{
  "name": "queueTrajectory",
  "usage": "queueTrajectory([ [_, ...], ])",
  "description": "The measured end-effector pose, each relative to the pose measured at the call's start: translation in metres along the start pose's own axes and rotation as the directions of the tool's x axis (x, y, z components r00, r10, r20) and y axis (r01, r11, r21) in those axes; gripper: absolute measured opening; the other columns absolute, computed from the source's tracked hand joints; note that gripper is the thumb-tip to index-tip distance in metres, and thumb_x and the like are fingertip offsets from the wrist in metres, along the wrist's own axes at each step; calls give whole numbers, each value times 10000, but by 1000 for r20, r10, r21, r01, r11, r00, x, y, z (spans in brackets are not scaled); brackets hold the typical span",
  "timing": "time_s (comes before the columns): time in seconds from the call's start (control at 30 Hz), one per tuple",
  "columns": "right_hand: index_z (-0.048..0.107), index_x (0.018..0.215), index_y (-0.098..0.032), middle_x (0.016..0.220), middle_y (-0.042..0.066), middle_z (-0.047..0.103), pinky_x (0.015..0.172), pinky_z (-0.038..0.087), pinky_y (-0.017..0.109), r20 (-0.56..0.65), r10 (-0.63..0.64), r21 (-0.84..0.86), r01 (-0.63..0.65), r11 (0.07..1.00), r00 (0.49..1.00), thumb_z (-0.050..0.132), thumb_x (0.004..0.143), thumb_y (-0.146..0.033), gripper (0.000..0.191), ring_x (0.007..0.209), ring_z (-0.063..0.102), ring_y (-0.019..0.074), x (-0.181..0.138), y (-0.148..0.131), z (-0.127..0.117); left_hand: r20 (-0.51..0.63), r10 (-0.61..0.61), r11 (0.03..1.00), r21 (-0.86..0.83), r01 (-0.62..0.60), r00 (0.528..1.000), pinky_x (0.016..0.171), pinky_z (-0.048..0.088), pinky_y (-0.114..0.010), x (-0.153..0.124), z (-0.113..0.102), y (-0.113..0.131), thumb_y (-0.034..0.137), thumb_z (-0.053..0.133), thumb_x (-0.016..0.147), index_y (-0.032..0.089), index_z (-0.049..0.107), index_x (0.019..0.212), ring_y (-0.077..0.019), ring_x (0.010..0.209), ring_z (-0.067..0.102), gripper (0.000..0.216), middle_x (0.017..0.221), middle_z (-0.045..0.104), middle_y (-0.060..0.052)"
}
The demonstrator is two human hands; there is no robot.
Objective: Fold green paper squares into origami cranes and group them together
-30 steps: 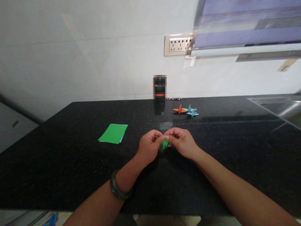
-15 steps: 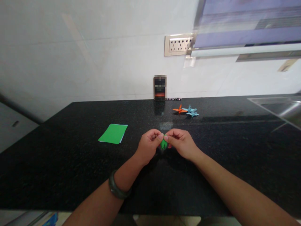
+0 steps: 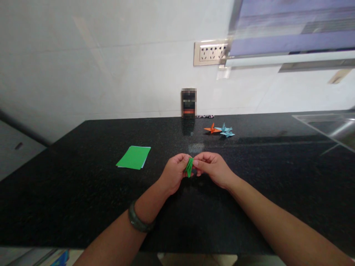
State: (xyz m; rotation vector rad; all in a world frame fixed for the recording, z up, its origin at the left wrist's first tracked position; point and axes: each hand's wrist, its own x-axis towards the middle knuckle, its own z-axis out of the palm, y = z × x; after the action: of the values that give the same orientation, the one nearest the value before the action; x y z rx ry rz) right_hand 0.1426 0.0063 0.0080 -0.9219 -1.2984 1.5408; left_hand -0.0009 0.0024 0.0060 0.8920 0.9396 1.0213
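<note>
One left hand (image 3: 174,173), one right hand (image 3: 217,170), that makes two, and just one folded green paper (image 3: 189,168)! One bangle (image 3: 135,220). One stack of paper (image 3: 134,157), too tight to tally. Now, one orange bird (image 3: 212,129), two blue birds (image 3: 224,128), three altogether! One beaded string (image 3: 205,116), one blurred block (image 3: 189,103), one socket plate (image 3: 196,54), three sockets (image 3: 204,54) showing!

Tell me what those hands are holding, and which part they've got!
The left hand and right hand hold a folded green paper near its upper end.
</note>
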Motion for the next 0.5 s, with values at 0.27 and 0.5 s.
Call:
queueTrajectory([
  [0.27, 629, 718, -136, 544, -24, 594, 467, 424, 207, -65, 20, -79, -25, 997, 998, 662, 662, -312, 188, 440, 503, 64, 1, -1, 1, -12, 163, 981, 107, -160, 987, 492, 386, -205, 3, -4, -3, 383, 581, 745, 159, 514, 720, -81, 523, 469, 235, 586, 508, 27],
  [0.5, 596, 689, -153, 545, -27, 574, 460, 421, 214, -80, -43, -233, 23, 972, 996, 621, 661, -280, 133, 449, 506, 77, 2, -2, 1, -15, 225, 961, 171, -219, 974, 488, 368, -201, 4, -4, -4, 386, 595, 739, 146, 558, 717, -72, 511, 448, 243, 571, 496, 30],
])
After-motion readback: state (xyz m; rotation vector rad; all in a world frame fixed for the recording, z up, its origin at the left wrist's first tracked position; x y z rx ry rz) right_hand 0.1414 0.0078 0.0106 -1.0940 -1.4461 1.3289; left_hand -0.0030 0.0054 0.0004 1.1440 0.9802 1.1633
